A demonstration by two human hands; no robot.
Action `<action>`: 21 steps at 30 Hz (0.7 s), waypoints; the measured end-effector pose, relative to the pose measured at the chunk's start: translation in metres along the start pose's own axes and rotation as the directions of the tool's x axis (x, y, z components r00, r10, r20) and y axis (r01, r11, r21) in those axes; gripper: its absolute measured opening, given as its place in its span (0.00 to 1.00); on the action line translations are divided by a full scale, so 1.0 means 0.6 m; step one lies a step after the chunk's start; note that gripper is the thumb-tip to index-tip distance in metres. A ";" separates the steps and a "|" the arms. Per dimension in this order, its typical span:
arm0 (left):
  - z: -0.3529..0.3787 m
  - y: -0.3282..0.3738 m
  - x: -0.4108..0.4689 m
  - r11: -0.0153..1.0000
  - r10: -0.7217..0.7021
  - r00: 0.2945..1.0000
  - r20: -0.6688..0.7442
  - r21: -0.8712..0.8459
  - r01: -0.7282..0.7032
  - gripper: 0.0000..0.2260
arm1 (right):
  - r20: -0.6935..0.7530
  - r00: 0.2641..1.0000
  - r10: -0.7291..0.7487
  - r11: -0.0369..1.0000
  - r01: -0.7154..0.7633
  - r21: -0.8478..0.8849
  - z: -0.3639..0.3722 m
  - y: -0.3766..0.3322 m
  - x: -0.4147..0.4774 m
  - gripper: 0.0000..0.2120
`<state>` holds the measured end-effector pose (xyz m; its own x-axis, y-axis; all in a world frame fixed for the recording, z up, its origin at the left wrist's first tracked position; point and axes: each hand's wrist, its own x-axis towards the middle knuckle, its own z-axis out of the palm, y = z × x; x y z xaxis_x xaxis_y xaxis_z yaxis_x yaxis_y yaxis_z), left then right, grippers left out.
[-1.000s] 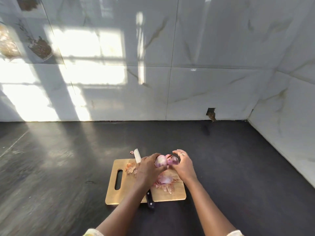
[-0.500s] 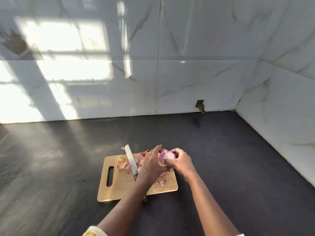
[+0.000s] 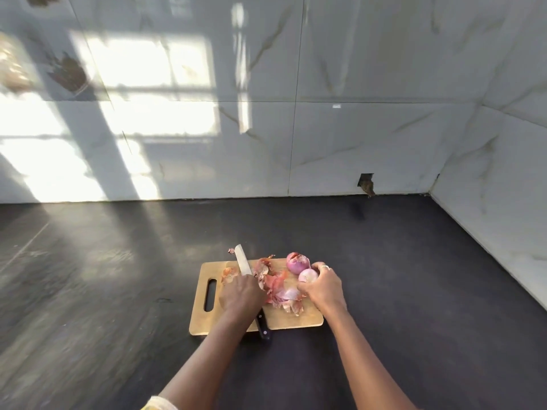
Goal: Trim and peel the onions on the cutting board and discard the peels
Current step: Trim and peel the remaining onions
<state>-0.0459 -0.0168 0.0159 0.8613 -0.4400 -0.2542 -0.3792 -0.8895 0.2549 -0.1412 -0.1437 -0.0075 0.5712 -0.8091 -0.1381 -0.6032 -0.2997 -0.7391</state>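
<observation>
Wooden board [image 3: 291, 319] lies on the dark desk [image 3: 118, 291]. Your left hand [image 3: 241, 294] covers the knife [image 3: 243, 261], blade toward 12 o'clock; whether that grip is clamped, I cannot tell. Peels [image 3: 279, 288] lie mid-board. At 1 o'clock sits a red onion [image 3: 297, 262]; your right hand [image 3: 322, 287] has its grip clamped on the pale onion [image 3: 307, 275], just beside it.

My one camera sits on my head, wide-angled, facing forward and down. The board [image 3: 306, 318] lies close below, low in the middle of the view; the counter [image 3: 414, 276] runs away from me to the wall [image 3: 355, 84], which fills the upper half.
</observation>
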 end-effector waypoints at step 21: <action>-0.021 -0.078 -0.011 0.990 -0.078 0.997 -0.026 -0.123 0.074 0.17 | -0.266 0.921 -0.284 0.958 0.264 -0.110 0.050 -0.039 -0.037 0.18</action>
<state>-0.0296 0.0295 0.0174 0.8966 -0.3662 -0.2489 -0.2701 -0.8978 0.3480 -0.1233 -0.1033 -0.0068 0.5493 -0.7946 0.2586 -0.4883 -0.5564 -0.6723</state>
